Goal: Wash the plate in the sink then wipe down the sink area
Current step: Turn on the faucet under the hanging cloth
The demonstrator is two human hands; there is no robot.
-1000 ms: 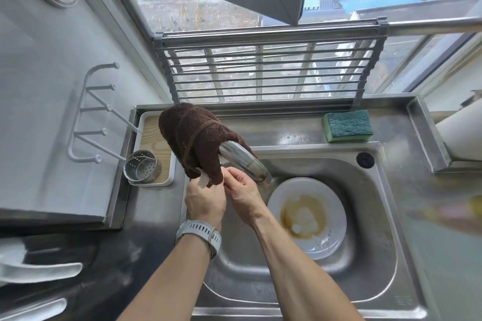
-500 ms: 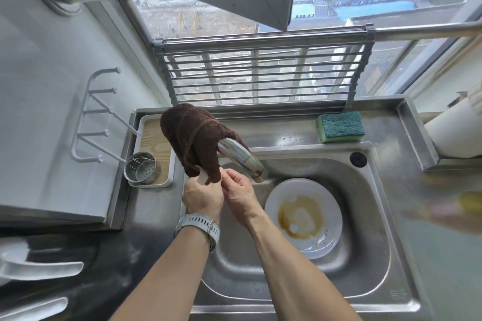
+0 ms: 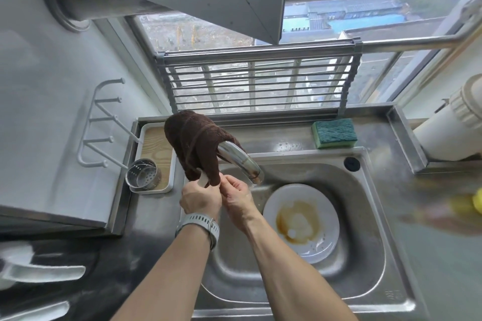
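**Both hands at the tap, one dirty plate waiting below**

While my two hands meet under the tap, my left hand (image 3: 200, 199), the one with the grey watch (image 3: 199, 224) on its wrist, curls round the pale tap lever (image 3: 202, 180) that pokes out from under the cloth. My right hand (image 3: 236, 194) sits touching it, fingers bent in toward the hem of the one brown cloth (image 3: 194, 146) draped over the chrome spout (image 3: 241, 160); whether it pinches the cloth I cannot tell.

One white plate (image 3: 301, 221) lies in the steel sink (image 3: 365, 255), toward the basin's right, with a brown stain pooled in its middle. One green-topped sponge (image 3: 334, 133) rests on the ledge behind the basin, well apart from my hands. To the left, one perforated metal cup (image 3: 143, 173) stands on one white-rimmed wooden tray (image 3: 156, 146). One rod rack (image 3: 258, 81) leans upright against the window.
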